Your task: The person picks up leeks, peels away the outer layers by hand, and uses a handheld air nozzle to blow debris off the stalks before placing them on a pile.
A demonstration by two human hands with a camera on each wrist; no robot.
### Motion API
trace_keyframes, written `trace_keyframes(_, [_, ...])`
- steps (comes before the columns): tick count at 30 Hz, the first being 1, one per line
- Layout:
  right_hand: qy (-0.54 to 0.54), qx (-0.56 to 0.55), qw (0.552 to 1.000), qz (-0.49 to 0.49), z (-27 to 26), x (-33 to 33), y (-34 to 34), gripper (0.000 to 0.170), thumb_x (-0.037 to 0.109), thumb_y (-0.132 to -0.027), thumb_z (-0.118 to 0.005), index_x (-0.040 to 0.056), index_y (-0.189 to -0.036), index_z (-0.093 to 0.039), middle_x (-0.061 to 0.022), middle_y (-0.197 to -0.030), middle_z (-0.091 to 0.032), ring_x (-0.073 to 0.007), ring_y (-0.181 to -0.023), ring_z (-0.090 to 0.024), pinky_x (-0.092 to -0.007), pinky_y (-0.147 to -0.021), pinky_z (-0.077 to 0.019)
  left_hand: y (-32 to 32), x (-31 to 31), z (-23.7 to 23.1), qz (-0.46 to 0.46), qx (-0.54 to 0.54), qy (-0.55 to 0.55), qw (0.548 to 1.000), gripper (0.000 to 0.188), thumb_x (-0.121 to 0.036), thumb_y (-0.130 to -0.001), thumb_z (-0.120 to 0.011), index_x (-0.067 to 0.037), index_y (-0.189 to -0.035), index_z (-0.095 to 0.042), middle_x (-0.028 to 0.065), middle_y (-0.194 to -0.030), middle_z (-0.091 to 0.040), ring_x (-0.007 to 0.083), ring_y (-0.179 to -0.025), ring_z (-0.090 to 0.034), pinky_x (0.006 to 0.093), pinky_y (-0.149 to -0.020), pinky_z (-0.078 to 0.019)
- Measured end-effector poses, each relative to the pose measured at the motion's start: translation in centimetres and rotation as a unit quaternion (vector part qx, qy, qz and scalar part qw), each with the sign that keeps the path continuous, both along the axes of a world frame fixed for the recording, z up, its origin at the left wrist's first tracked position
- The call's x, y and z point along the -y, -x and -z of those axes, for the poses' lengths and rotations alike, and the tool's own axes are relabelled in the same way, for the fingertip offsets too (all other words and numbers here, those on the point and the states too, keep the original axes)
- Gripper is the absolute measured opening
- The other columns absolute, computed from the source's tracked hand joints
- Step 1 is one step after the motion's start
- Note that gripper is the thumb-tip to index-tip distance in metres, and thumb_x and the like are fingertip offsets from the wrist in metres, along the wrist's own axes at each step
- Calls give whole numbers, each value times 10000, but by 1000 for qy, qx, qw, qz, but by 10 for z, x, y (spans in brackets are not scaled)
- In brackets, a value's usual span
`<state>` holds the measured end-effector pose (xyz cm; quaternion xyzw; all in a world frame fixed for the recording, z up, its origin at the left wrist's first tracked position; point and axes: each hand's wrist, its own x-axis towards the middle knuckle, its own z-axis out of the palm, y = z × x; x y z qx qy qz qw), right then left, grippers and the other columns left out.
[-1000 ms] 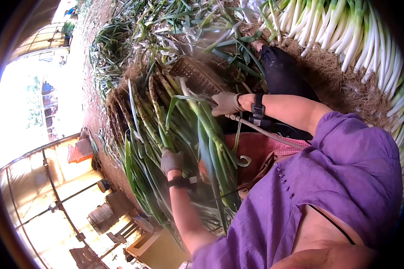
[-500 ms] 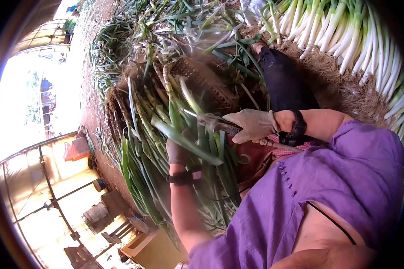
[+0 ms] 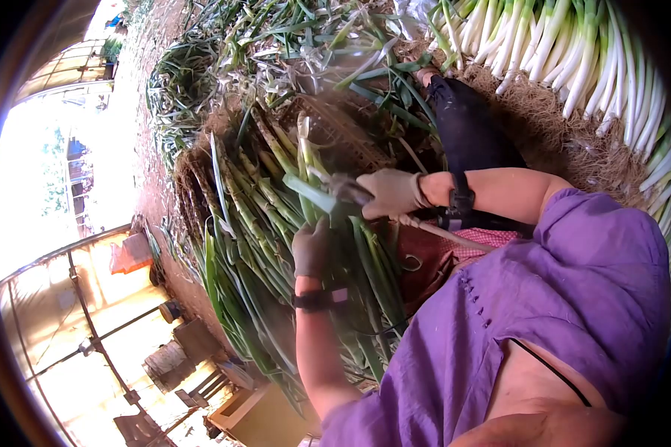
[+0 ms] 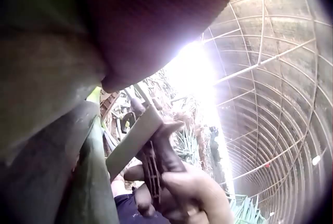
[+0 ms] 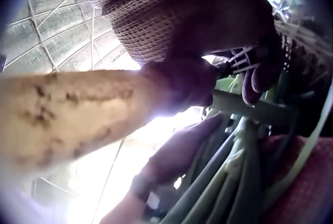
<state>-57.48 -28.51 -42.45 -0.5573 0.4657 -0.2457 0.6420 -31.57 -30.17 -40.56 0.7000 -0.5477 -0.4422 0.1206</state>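
My gloved left hand (image 3: 312,249) grips a green onion (image 3: 304,138), its pale end pointing up and away. My gloved right hand (image 3: 391,194) holds a blow gun (image 3: 348,188) with a hose (image 3: 458,235) running back toward the body. The gun's nozzle is at the onion, just above the left hand. A loose broad leaf (image 3: 309,194) crosses in front of the stalk; in the left wrist view this leaf (image 4: 135,141) partly covers the gun. Close up in the right wrist view, the stained hose (image 5: 78,120) leaves the right hand (image 5: 208,21). Uncleaned green onions (image 3: 238,201) lie under the left hand.
Past the onions stands a brown plastic crate (image 3: 343,134), blurred by haze. Stripped leaves (image 3: 276,45) litter the ground beyond. Cleaned white-stemmed green onions (image 3: 559,45) with roots are stacked at upper right, beside the dark-clothed leg (image 3: 473,123). A red-checked cloth (image 3: 484,238) covers the lap.
The left hand has come up and right, from among the onions to close beside the blow gun, holding an onion. A loose leaf now flaps across the stalk. The right hand shifted slightly.
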Motion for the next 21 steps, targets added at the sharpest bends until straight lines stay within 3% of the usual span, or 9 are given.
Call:
trace_keyframes(2, [-135, 24, 990, 35, 1, 14, 7, 266, 175, -843, -634, -72, -844, -536, -125, -592, -583, -220, -416, -574, -363, -362, -459, 2, 0, -1, 36, 94, 8, 995, 407, -359, -927, -630, 18, -1061, -705, 138, -877, -723, 243, -810, -681, 364, -746, -516])
trace_keyframes(3, [-114, 17, 993, 32, 0, 15, 7, 269, 182, -839, -637, -69, -844, -540, -121, -599, -588, -215, -420, -576, -360, -378, -468, 3, 1, -3, 56, 152, 13, 987, 396, -356, -917, -626, 4, -1060, -705, 182, -898, -730, 309, -844, -706, 401, -775, -522])
trace_keyframes(6, [-52, -4, 998, 15, -1, 18, 4, 281, 192, -833, -640, -62, -866, -524, -114, -604, -586, -206, -422, -570, -353, -394, -475, 13, 0, -16, 98, 169, 47, 980, 432, -390, -891, -631, 3, -1055, -702, 244, -915, -703, 401, -897, -676, 449, -810, -512])
trace_keyframes(8, [-10, -16, 1000, -8, 9, 22, -5, 301, 185, -838, -635, -58, -911, -473, -115, -589, -558, -208, -410, -554, -351, -366, -455, 11, 3, -13, 98, 203, 28, 974, 442, -401, -885, -627, 3, -1047, -704, 249, -924, -700, 406, -907, -672, 450, -817, -511])
trace_keyframes(12, [-120, -5, 992, 30, 15, 51, -5, 298, 196, -822, -636, -63, -912, -519, -179, -649, -618, -232, -424, -584, -367, -418, -479, 8, -3, -21, 89, 212, 6, 973, 465, -421, -878, -621, 8, -1035, -705, 249, -924, -702, 399, -913, -676, 444, -829, -510])
trace_keyframes(15, [192, -79, 978, 18, 61, 65, -24, 280, 201, -829, -625, -70, -861, -564, -197, -677, -634, -238, -425, -590, -369, -402, -474, 10, -10, -34, 92, 237, 0, 967, 453, -396, -889, -646, 11, -1072, -723, 151, -868, -742, 252, -828, -720, 368, -765, -532])
trace_keyframes(16, [217, -83, 972, 13, 69, 69, -29, 262, 196, -837, -603, -66, -837, -598, -167, -657, -630, -232, -416, -583, -359, -369, -455, 10, -11, -36, 79, 222, -8, 972, 451, -393, -887, -650, 14, -1069, -724, 147, -865, -743, 241, -820, -720, 361, -757, -533])
trace_keyframes(19, [-77, -44, 996, -5, 10, 72, -14, 260, 192, -836, -600, -67, -866, -597, -149, -622, -616, -223, -417, -585, -352, -378, -460, 8, -15, -37, 61, 192, -18, 979, 448, -398, -879, -652, 16, -1033, -725, 158, -845, -734, 254, -804, -715, 370, -743, -533])
trace_keyframes(21, [-77, -10, 997, 5, 16, 75, -17, 236, 176, -839, -599, -58, -850, -574, -122, -580, -587, -208, -400, -566, -337, -359, -446, 2, -15, -31, 74, 195, -11, 978, 454, -423, -866, -639, 9, -975, -725, 199, -819, -715, 321, -804, -709, 413, -744, -527])
